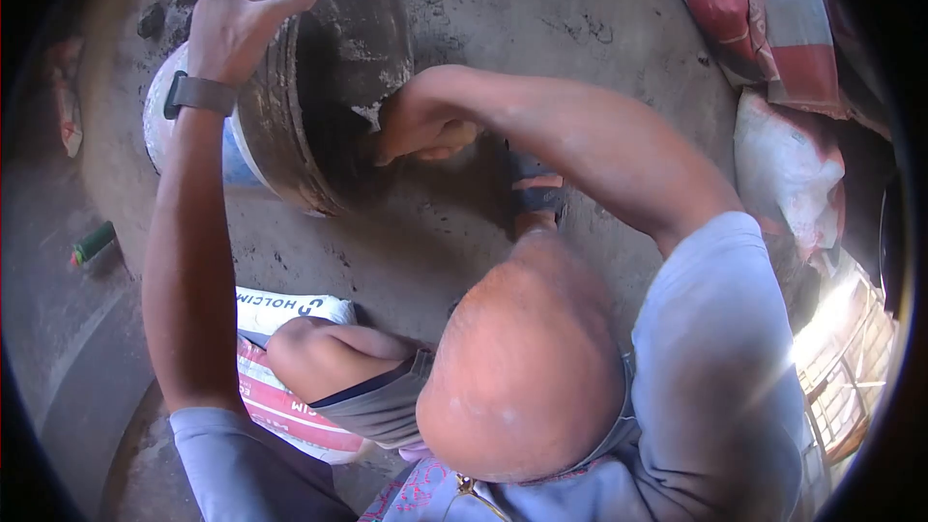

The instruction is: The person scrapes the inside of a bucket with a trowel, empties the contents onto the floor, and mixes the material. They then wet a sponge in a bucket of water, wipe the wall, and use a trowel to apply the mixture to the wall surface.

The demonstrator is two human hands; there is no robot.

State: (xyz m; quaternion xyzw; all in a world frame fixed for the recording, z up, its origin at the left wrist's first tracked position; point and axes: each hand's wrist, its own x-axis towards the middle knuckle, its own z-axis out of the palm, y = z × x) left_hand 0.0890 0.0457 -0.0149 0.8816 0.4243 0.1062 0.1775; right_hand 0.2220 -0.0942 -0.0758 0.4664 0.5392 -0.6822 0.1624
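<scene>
A dirty bucket [269,135], crusted with dark grey residue inside, lies tipped on the floor with its mouth facing right. My left hand [242,24] grips its upper rim, thumb along the edge; a dark band is on that wrist. At the bucket's mouth is my right hand [425,128], its fingers curled closed. Whatever it holds is hidden by the hand and the shadow inside the bucket. A small pale patch shows just beside its knuckles.
Printed cement bags [290,307] lie under my bent leg. Red and white sacks [773,29] and a white bag [788,169] are at the right. A green bottle [94,243] lies at the left. My sandalled foot [537,188] is near the bucket.
</scene>
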